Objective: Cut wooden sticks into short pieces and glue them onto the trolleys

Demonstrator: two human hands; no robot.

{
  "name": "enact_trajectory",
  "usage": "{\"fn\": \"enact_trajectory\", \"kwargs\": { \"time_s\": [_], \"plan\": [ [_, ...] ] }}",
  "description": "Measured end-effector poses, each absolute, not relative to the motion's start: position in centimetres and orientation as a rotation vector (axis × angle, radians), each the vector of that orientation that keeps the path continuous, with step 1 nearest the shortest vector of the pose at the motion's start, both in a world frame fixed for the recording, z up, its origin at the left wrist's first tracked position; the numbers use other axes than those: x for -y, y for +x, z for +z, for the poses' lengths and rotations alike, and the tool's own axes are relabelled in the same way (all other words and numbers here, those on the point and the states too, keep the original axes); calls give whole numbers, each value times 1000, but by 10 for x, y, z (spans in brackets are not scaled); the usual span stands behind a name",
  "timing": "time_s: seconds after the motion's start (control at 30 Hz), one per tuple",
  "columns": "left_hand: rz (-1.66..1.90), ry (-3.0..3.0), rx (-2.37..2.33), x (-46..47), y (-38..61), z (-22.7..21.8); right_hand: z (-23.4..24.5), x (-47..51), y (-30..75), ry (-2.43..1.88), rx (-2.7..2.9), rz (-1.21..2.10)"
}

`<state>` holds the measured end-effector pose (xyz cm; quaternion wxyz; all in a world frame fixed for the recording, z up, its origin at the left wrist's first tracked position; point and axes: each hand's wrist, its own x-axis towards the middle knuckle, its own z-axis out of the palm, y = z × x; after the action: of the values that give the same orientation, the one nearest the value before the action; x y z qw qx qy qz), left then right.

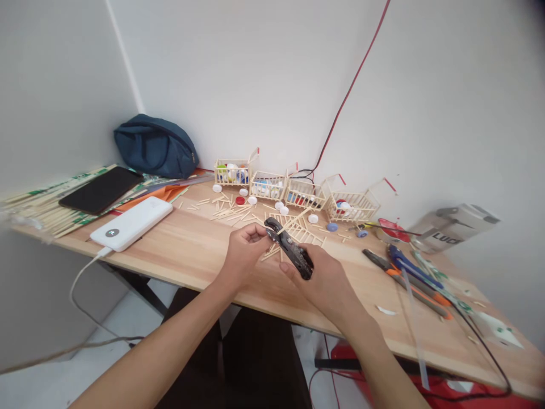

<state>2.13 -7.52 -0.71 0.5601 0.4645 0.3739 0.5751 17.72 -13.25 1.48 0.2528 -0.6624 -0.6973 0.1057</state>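
Note:
My left hand [243,253] is closed in a pinch beside the head of a black hand cutter, seemingly on the near end of a thin wooden stick [294,220]. The stick crosses the tool's jaws and slants up to the right. Wrapped around the handles of the black cutter [288,250] is my right hand [326,281]; its thumb points left. Beneath and behind the tool lie flat stick grids [300,234] on the wooden table [200,250]. Loose cut sticks [232,211] are scattered just beyond my left hand.
Several miniature stick carts [267,184] with bottle-cap wheels line the wall. A white power bank [131,223], a phone [101,189] and a blue pouch [156,146] sit left. Right are pliers [406,284], a blue-handled glue gun [415,267] and a grey-white box [455,227].

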Motion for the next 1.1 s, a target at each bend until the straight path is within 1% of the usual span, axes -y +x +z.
{"fn": "enact_trajectory", "kwargs": {
  "time_s": [0.43, 0.7, 1.1],
  "plan": [
    [1345, 1240, -961, 74, 22, -5, 10, 134, 178, -1871, 1918, 205],
    [1433, 1371, -984, 75, 24, -5, 8, 135, 173, -1894, 1891, 218],
    [1429, 1463, -992, 76, 26, -3, 0, 136, 171, -1902, 1848, 239]
  ]
}}
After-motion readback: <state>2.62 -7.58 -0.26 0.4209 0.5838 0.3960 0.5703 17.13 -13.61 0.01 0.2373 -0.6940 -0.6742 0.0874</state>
